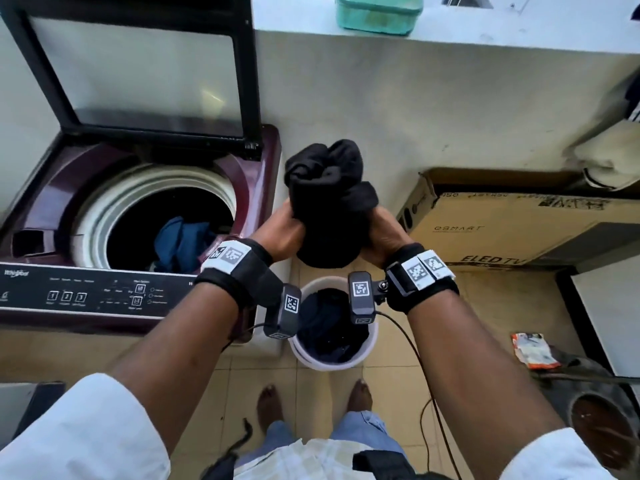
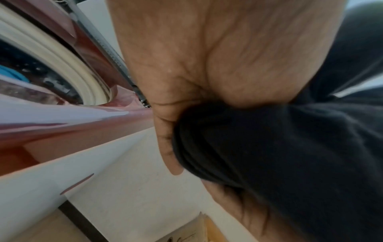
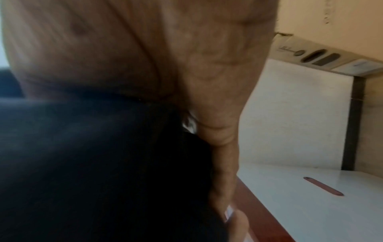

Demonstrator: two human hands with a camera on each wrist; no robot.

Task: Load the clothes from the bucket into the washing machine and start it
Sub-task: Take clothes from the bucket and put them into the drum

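Black garment (image 1: 327, 199) gripped between left hand (image 1: 280, 235) and right hand (image 1: 384, 237)

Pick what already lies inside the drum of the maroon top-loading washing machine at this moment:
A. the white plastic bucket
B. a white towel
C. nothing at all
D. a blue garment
D: in the head view a blue garment lies in the drum of the maroon top-loading washing machine, while both hands hold a bundled black garment above the white plastic bucket.
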